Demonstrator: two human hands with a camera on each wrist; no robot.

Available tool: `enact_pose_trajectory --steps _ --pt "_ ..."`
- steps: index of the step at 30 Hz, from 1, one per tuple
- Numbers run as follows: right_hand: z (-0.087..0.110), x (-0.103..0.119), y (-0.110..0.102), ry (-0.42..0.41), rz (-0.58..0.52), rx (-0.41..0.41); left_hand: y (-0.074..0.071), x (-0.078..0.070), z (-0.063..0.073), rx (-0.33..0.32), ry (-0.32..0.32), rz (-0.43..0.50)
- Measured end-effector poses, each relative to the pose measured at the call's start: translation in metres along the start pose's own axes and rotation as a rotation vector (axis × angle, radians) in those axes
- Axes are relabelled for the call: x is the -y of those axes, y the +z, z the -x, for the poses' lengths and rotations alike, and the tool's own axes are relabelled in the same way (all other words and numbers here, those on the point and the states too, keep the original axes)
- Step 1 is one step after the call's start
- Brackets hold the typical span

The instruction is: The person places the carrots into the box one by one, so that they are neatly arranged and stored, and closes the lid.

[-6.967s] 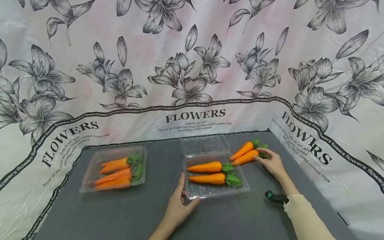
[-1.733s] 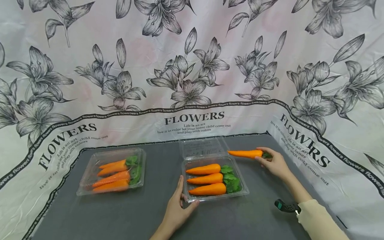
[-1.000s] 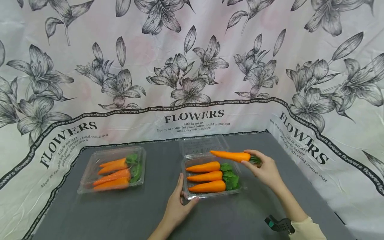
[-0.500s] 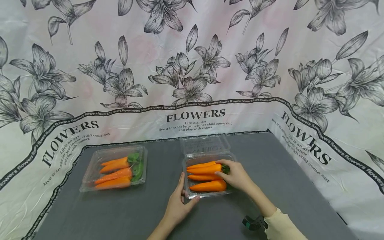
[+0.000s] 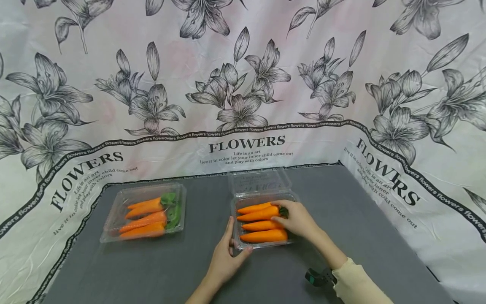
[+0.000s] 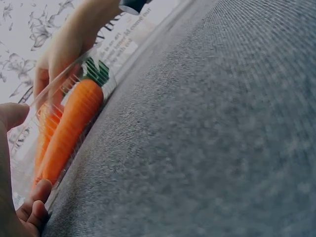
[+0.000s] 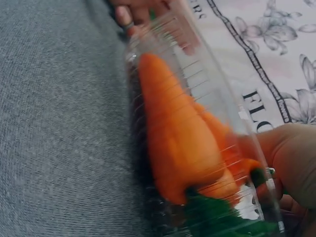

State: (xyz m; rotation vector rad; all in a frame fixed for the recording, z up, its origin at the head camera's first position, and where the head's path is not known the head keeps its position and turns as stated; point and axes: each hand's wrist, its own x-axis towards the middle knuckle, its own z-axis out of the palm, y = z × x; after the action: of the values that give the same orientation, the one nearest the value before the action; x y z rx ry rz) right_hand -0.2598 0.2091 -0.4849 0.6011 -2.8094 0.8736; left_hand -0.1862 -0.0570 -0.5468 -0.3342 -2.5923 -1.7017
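A clear plastic clamshell box (image 5: 262,246) with its lid (image 5: 260,182) folded back stands mid-table. Inside, several orange carrots with green tops lie side by side, tips to the left. My right hand (image 5: 300,220) reaches in from the right and pinches one carrot (image 5: 260,214), second from the back, near its leafy end. My left hand (image 5: 224,257) grips the box's near left corner, index finger along the side and thumb at the front edge. Through the clear wall, the left wrist view shows the nearest carrot (image 6: 71,131). Most leaves are hidden behind my right hand in the head view.
On the left stands a second clear box (image 5: 114,234), lid down, with several carrots inside. A dark band with a small device (image 5: 319,277) is on my right wrist. Flower-printed cloth (image 5: 243,154) hangs behind the grey table (image 5: 197,202) and along its sides.
Carrots that lay on the table right of the box are now inside it. My right hand carried the last one leftward and lowered it among the others. My left hand stayed at the corner.
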Motion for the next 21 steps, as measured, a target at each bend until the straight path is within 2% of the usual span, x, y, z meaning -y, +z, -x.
enact_pose_trajectory --steps 4,8,11,14,17,21 --pt "0.005 0.001 -0.008 -0.026 -0.016 -0.024 -0.006 -0.004 0.0 0.022 -0.035 0.049" --pt "0.009 -0.002 -0.028 0.015 -0.121 -0.102 -0.018 -0.01 -0.005 0.016 -0.054 0.091" --pt "0.007 -0.014 -0.045 0.087 -0.222 -0.188 -0.03 -0.01 -0.017 -0.043 -0.036 0.1" --pt "-0.002 -0.036 -0.056 0.168 -0.275 -0.247 -0.04 -0.005 -0.037 -0.094 -0.014 0.146" --pt "-0.012 -0.058 -0.057 0.245 -0.297 -0.2 -0.045 0.0 -0.061 -0.096 -0.036 0.253" --pt "-0.023 -0.081 -0.048 0.338 -0.398 -0.004 -0.046 0.008 -0.088 -0.079 -0.106 0.333"
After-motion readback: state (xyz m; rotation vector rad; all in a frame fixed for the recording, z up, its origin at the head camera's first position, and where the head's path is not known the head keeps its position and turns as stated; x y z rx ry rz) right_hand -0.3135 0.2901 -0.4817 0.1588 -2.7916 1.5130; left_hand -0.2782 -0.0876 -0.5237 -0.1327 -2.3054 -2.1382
